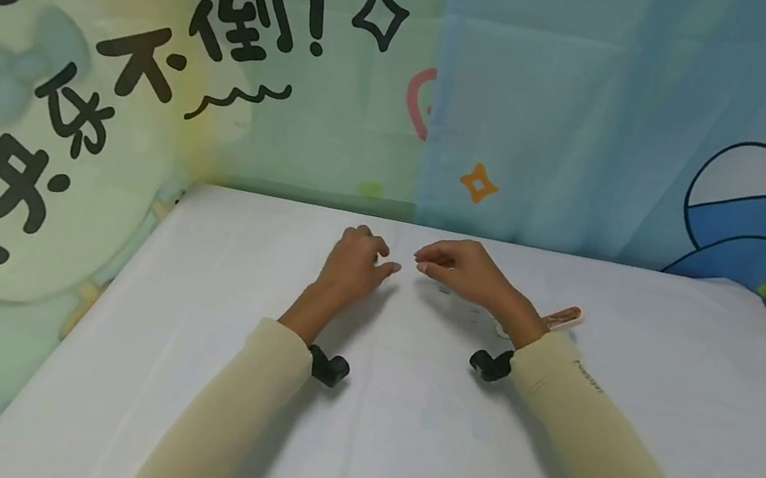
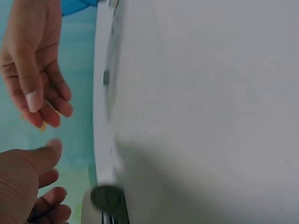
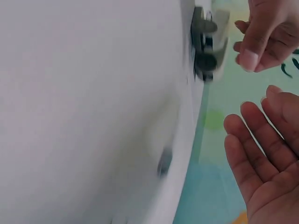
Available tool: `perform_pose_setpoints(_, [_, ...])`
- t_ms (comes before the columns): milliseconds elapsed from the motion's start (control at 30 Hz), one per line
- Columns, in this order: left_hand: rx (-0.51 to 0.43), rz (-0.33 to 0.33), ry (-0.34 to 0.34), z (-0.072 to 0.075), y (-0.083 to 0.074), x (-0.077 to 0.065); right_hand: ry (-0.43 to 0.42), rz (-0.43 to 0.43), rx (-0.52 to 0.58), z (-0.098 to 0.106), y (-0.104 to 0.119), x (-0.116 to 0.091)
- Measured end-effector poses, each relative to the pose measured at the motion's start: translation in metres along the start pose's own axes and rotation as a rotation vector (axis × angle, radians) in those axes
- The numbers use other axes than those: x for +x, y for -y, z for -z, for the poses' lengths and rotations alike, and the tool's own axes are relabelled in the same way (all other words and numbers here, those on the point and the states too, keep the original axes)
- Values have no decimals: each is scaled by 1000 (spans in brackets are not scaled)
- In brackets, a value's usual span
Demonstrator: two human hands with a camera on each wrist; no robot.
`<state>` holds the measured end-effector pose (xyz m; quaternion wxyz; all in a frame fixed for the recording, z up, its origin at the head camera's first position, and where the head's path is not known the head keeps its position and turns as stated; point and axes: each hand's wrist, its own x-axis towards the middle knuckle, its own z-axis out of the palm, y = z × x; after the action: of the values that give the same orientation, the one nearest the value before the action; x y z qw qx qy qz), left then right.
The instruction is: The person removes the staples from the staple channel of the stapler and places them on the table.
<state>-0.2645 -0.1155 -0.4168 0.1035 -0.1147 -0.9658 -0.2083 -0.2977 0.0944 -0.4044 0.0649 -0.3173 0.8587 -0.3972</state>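
Note:
My left hand (image 1: 354,264) is raised over the far middle of the table, thumb stretched toward the other hand and fingers loosely bent. In the left wrist view a gap shows between its thumb and fingers, with nothing held. Facing it across a small gap is my right hand (image 1: 463,271), its fingers relaxed and slightly bent; the right wrist view shows its palm bare. A dark-and-pale object with rounded dark parts (image 3: 205,60) stands near the left hand, mostly hidden behind it in the head view. A small dark grey piece (image 3: 164,161) lies on the table near the right hand.
A slim brown-and-white object (image 1: 563,317) lies behind the right wrist, partly covered by it. The white-covered table (image 1: 237,248) ends at a printed curtain (image 1: 560,133). Black wrist cameras (image 1: 329,369) hang below both wrists.

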Motion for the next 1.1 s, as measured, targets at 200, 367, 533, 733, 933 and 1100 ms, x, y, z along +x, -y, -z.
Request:
perform_pose_setpoints(200, [23, 44, -15, 17, 29, -18, 83, 28, 39, -29, 13, 26])
perform_pose_setpoints(367, [-41, 104, 30, 20, 39, -26, 125, 46, 59, -44, 18, 38])
perform_pose_setpoints(533, [-220, 178, 92, 11, 44, -26, 133, 43, 91, -53, 21, 41])
perform_pose_setpoints(733, [-328, 152, 75, -1, 44, -26, 172, 29, -24, -59, 22, 46])
perform_pose_setpoints(933, [-341, 119, 18, -9, 44, -29, 200, 47, -188, -59, 21, 46])
perform_pose_setpoints(1100, [-368, 98, 80, -9, 43, -31, 212, -28, -103, -53, 18, 39])
